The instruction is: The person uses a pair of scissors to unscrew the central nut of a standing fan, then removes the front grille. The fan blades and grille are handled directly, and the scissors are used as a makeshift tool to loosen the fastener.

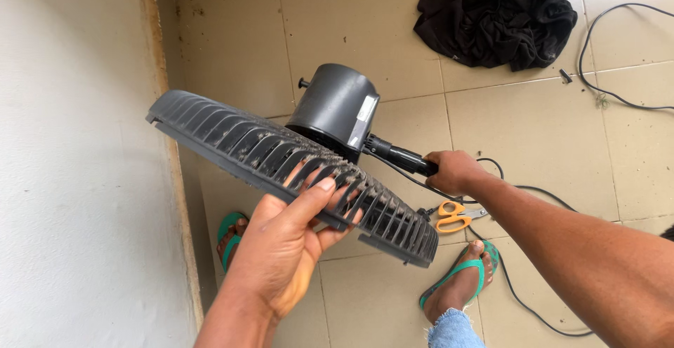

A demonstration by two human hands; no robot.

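A pale plastered wall (pixel 70 158) fills the left third of the frame, meeting the beige tiled floor (pixel 533 130) along a grimy edge. Just right of it, at lower left, a foot in a green flip-flop (pixel 230 239) peeks out from under the fan.

The fan guard (pixel 232 141), a dark grey slatted plastic grille with dust on its ribs, runs tilted from the left centre down to the lower middle of the frame. The left hand (pixel 288 239) comes up from the bottom centre and grips the guard's lower rim, thumb laid over the slats and fingers curled under the edge. Behind the guard, in the upper middle, sits the round grey motor housing (pixel 337 106), with a small knob at its back.

From the housing a black neck (pixel 397 157) sticks out to the right, and the right hand (pixel 453 172) is closed around its end, the forearm running to the lower right corner. Below that hand, orange-handled scissors (pixel 453 216) lie on the floor, beside a black cable (pixel 523 299) that loops past a second foot in a green flip-flop (pixel 463 281).

At the upper right lies a crumpled black cloth (pixel 502 15), with another black cord (pixel 604 74) curving along the right edge.
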